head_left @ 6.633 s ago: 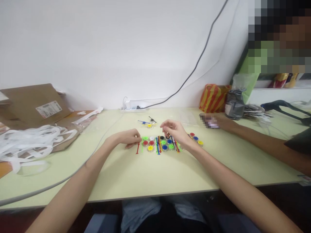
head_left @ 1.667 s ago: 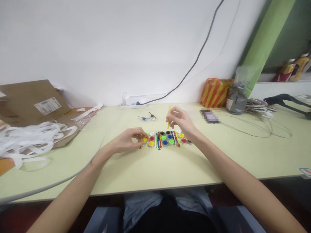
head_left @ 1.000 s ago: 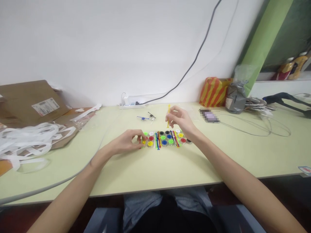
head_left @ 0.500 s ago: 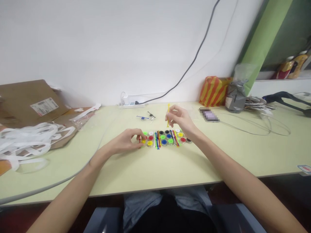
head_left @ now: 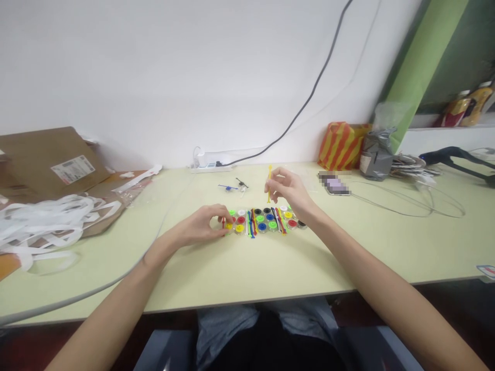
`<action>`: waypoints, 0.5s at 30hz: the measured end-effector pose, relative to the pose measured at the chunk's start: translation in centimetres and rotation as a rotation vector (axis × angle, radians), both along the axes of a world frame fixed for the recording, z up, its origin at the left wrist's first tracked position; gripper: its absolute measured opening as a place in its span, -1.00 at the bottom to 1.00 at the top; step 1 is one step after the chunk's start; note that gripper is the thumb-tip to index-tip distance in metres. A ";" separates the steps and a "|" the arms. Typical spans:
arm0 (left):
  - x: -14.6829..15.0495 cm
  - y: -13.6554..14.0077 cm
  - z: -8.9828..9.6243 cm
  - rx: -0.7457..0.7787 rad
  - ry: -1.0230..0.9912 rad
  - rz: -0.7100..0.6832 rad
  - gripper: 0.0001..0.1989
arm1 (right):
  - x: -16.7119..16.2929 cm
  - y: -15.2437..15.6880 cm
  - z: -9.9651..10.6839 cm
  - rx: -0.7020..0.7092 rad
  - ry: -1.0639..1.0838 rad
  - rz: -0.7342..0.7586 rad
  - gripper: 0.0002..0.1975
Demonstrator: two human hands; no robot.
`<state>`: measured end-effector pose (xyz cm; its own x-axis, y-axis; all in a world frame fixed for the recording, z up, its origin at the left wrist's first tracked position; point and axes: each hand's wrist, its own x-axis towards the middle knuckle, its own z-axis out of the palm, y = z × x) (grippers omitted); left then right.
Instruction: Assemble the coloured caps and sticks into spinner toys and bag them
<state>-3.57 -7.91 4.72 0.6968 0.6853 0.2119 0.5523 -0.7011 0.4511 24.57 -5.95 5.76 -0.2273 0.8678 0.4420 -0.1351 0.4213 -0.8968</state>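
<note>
My right hand is raised above the table, pinching a thin yellow plastic arrow that stands upright between thumb and fingers. Below it lies a row of round clear-based discs with coloured centres, among them a blue disc and a green disc. Bundles of thin coloured plastic arrows lie between groups of discs. At the row's left end my left hand curls, thumb and fingertips closed around the edge by a yellow disc; what exactly they grip is partly hidden. A red piece shows beside these fingers.
Behind the row lie a blue spinner and a black spinner. A power strip sits by the wall. To the left are white straps and cardboard; to the right, a phone and a striped bag.
Almost nothing differs. The whole view has shifted very slightly, while both hands keep their places and the yellow arrow stays pinched in my right hand.
</note>
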 end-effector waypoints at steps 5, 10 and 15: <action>0.2 0.0 -0.4 0.004 -0.013 -0.028 -0.82 | 0.0 -0.2 0.2 -0.002 -0.004 0.003 -0.71; 0.1 0.1 -0.4 0.009 0.000 -0.009 -0.84 | -0.1 -0.2 0.1 -0.002 -0.005 0.002 -0.73; 0.0 -0.2 0.4 0.004 -0.026 0.065 -0.84 | -0.1 0.0 -0.3 0.002 -0.018 0.016 -0.73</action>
<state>-3.60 -8.08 5.15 0.6453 0.7278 0.2323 0.5844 -0.6661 0.4635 24.48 -6.00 5.46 -0.2489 0.8630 0.4395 -0.1257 0.4212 -0.8982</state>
